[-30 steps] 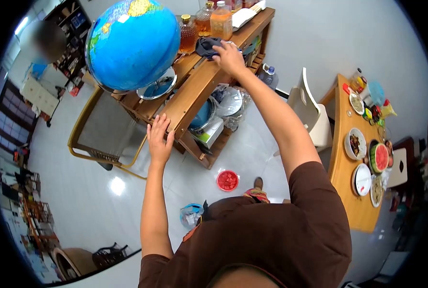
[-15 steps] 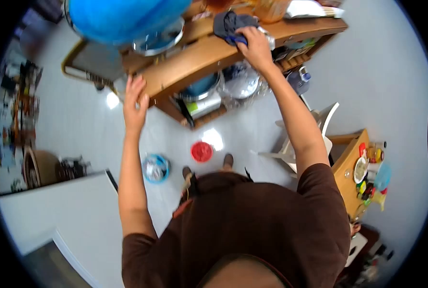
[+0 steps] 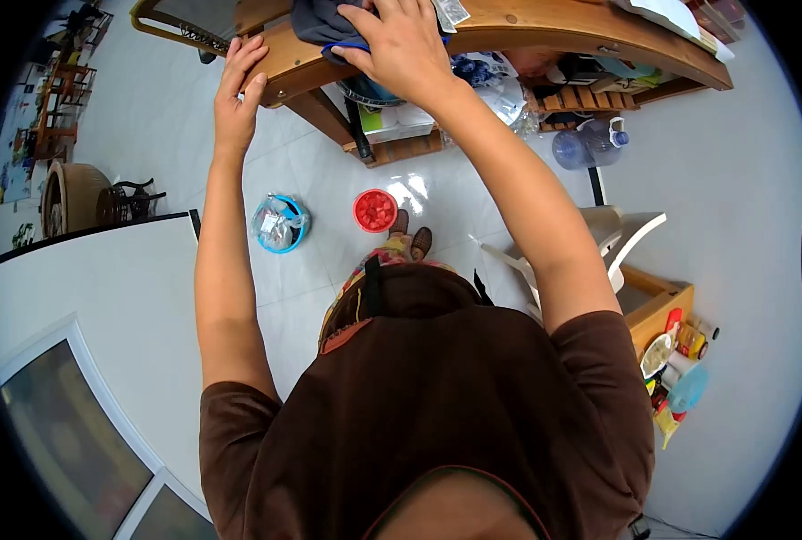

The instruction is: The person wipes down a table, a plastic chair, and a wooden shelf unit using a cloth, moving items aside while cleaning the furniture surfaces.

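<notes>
My right hand (image 3: 403, 45) is on a dark grey cloth (image 3: 318, 20) with a blue edge, pressing it onto the wooden table top (image 3: 495, 16) near its left end. The thumb lies along the cloth's near side, and the fingers reach over it, partly cut off by the top of the view. My left hand (image 3: 239, 85) rests at the table's left corner. Its fingers are stretched and slightly apart, touching the edge, with nothing held. A small printed paper or packet (image 3: 452, 13) lies just right of my right hand.
Below the table top, a shelf holds boxes (image 3: 392, 121) and bagged things. On the floor are a red basin (image 3: 375, 211), a blue bin (image 3: 299, 225) with a plastic bag and a large water bottle (image 3: 590, 144). A white chair (image 3: 630, 236) stands at my right.
My right hand and the cloth have moved left along the table, close to my left hand. My left hand stays at the corner. The view has shifted, and the blue cover is out of view.
</notes>
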The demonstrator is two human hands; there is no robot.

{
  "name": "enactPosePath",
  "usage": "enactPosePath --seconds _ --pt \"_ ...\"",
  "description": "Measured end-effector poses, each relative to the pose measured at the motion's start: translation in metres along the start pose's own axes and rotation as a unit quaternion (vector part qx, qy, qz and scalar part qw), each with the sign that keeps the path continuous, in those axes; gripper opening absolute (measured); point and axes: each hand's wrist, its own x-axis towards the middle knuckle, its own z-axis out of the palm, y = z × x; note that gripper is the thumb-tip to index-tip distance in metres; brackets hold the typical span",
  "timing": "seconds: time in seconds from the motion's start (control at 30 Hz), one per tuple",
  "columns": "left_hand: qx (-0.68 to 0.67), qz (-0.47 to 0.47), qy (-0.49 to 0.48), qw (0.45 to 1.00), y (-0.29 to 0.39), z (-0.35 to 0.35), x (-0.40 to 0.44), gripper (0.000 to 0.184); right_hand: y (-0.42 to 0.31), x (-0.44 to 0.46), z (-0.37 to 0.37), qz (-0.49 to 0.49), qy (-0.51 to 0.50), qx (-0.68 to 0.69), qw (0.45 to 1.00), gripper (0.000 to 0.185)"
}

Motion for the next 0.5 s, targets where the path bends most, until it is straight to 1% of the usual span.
enactPosePath --seconds 0.07,0.1,0.2,0.23,0.27,0.5 --pt "-0.005 -0.01 0.005 1.0 0.0 0.001 0.001 0.033 0.001 -0.001 -0.001 -0.051 0.066 -0.029 0.996 0.055" --pt "-0.008 -0.012 0.007 1.0 -0.001 0.002 0.001 0.033 0.001 -0.001 0.0 -0.081 0.12 -0.077 0.986 0.051" --pt "0.0 -0.01 0.001 1.0 -0.006 -0.001 -0.001 0.033 0.017 -0.004 0.026 -0.085 0.119 -0.09 0.985 0.053" --pt "-0.001 -0.006 0.001 1.0 -0.008 -0.001 -0.002 0.033 0.016 -0.005 0.025 -0.069 0.089 -0.07 0.991 0.052" --pt "-0.001 0.001 0.001 1.0 -0.011 -0.001 -0.001 0.034 0.016 -0.004 0.025 -0.068 0.092 -0.073 0.991 0.051" --pt "-0.013 -0.04 -0.002 0.999 0.002 -0.002 -0.001 0.032 0.013 -0.002 0.013 -0.052 0.043 -0.055 0.996 0.049"
